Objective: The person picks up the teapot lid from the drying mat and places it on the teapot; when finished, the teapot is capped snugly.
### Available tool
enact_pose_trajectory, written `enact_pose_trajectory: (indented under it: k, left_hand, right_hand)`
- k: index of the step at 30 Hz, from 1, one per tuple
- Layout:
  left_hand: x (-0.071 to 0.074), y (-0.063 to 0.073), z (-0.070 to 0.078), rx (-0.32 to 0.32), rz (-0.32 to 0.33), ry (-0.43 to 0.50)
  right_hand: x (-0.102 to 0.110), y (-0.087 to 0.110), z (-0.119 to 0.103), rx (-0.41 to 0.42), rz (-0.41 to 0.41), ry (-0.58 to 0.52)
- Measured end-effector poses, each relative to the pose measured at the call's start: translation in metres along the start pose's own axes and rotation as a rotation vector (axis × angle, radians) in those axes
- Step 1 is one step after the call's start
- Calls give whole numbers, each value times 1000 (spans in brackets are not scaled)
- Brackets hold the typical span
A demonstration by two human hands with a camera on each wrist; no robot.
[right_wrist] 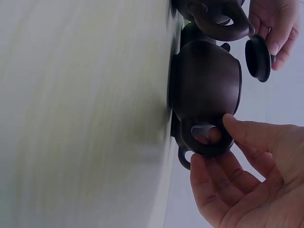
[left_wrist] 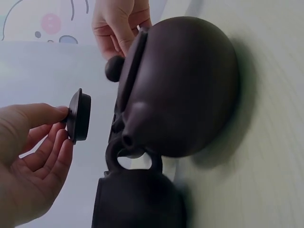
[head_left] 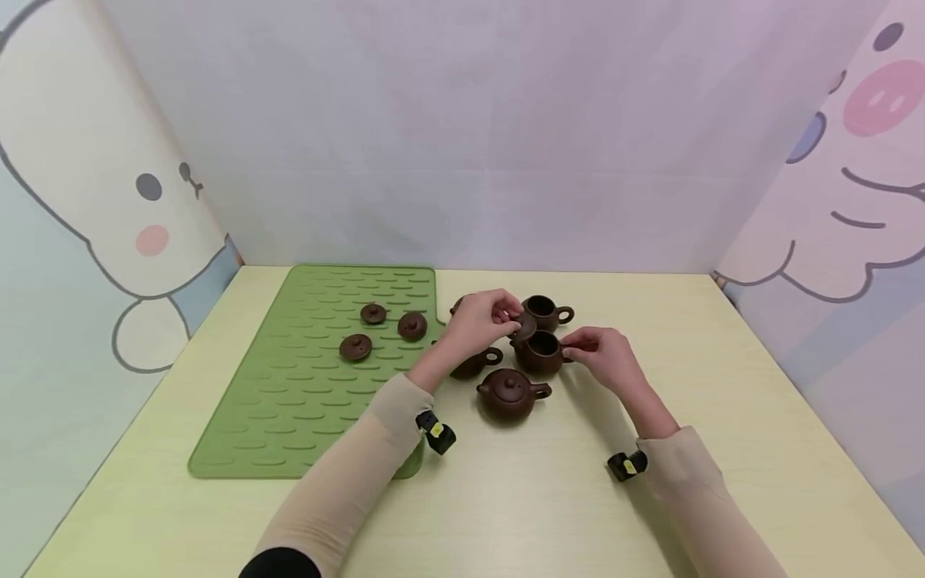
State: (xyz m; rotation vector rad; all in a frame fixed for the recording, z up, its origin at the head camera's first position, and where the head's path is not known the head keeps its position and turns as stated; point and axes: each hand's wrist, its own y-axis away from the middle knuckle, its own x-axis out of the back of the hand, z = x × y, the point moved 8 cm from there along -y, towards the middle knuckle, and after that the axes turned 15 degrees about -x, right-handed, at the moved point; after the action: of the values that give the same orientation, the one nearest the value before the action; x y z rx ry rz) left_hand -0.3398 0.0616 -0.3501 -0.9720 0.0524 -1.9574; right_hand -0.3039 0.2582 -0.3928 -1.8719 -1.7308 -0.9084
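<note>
Brown lid [left_wrist: 82, 116] pinched in the left hand [head_left: 477, 319], the right hand [head_left: 604, 356] gripped the open teapot [right_wrist: 204, 80] by its handle [right_wrist: 207, 150] — probably for steadiness.

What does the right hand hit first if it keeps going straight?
Likely the body of the open teapot whose handle the right hand holds; whether it might skim over the rim instead is unclear.

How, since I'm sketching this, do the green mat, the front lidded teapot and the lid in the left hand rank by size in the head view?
1. Green mat
2. Front lidded teapot
3. Lid in the left hand
</note>
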Motion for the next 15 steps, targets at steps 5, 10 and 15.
enact_pose_trajectory:
  k: [5, 10, 15]
  left_hand:
    - [-11, -5, 1, -14, -7, 23]
    - [-21, -8, 0, -23, -29, 40]
    - [-31, -12, 1, -41, -66, 33]
  right_hand:
    - [-2, 0, -1, -1, -5, 1]
    - [-1, -1, -2, 10, 0, 0]
    - [-1, -1, 0, 5, 2, -6]
